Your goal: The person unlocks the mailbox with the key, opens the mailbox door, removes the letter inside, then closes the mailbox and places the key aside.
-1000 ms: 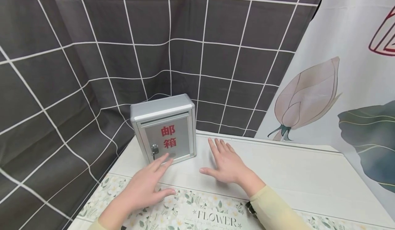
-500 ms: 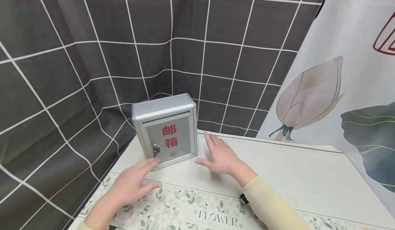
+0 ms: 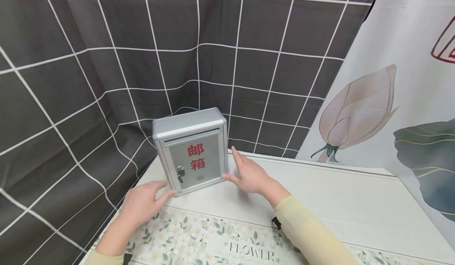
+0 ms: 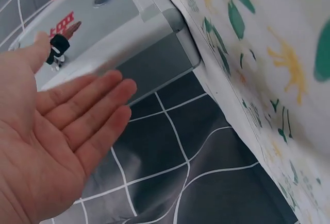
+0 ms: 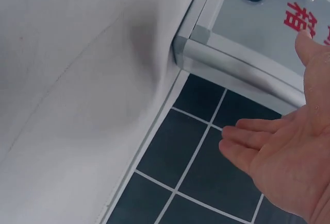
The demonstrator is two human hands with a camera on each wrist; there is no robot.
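Note:
A silver metal mailbox point(image 3: 192, 150) with red characters, a slot near its top and a small lock with a key point(image 3: 180, 173) stands upright on the table. My left hand point(image 3: 143, 202) is at its lower left side, fingers straight and thumb near the front corner. In the left wrist view the palm of that left hand point(image 4: 67, 126) faces the mailbox's side. My right hand point(image 3: 250, 174) is at the other side, fingers extended along it and thumb tip near the front edge. The right wrist view shows this hand point(image 5: 273, 152) with its fingers straight, holding nothing.
A dark curtain with white grid lines point(image 3: 266, 71) hangs close behind the mailbox and on the left. To the right hangs a white curtain with flower prints point(image 3: 355, 115). A floral cloth printed FLOWER point(image 3: 199, 237) covers the front of the white table point(image 3: 337, 198).
Both hands have moved to the sides of the mailbox: the left hand went left from in front of it, the right hand went left towards its right side. The mailbox stays in place.

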